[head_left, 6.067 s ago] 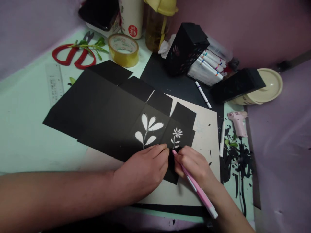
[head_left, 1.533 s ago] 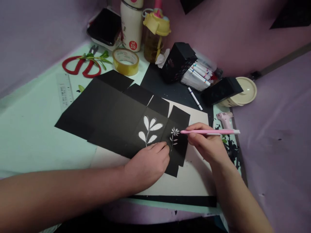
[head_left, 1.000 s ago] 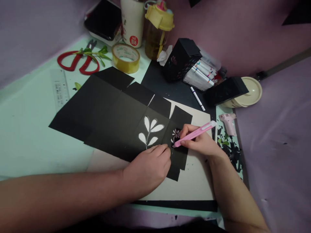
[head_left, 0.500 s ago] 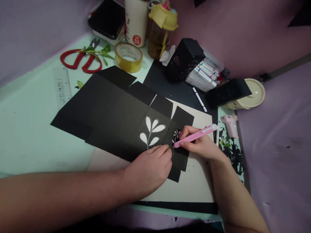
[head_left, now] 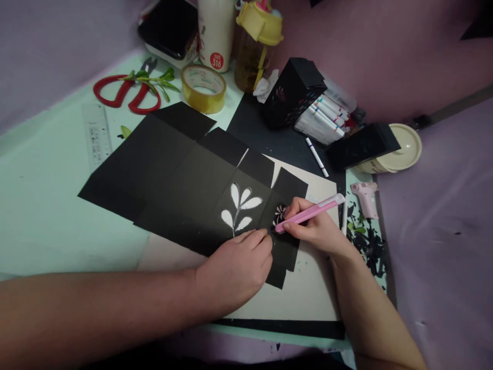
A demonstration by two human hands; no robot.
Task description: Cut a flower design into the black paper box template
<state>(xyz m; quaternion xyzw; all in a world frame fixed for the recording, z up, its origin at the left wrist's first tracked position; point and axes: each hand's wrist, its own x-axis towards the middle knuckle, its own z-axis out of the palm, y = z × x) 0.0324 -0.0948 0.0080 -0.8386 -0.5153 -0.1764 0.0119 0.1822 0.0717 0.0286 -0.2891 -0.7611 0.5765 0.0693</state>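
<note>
My right hand (head_left: 311, 226) grips a pink craft knife (head_left: 304, 215) like a pen, its tip down on a black card sheet (head_left: 173, 174). Beside the tip is a small cut-out flower pattern (head_left: 280, 213), partly covered by my fingers. My left hand (head_left: 241, 264) presses on the same sheet just left of the knife, its fingers curled and held together. Above those fingers, a leafy sprig cut-out (head_left: 242, 205) shows white through the card. The sheet has crease lines and tabs along its edges. What lies under my left fingertips is hidden.
A pale board (head_left: 308, 303) lies under the card. Red-handled scissors (head_left: 127, 95), a clear ruler (head_left: 97, 136) and a tape roll (head_left: 204, 90) lie at the back left. Behind stand a yellow-lidded bottle (head_left: 256, 46) and a black box (head_left: 292, 95). Black scraps (head_left: 372, 252) lie right.
The pink knife's rear end has tilted slightly, and its tip has shifted a little on the card. My left hand stays in place; the whole view has moved slightly.
</note>
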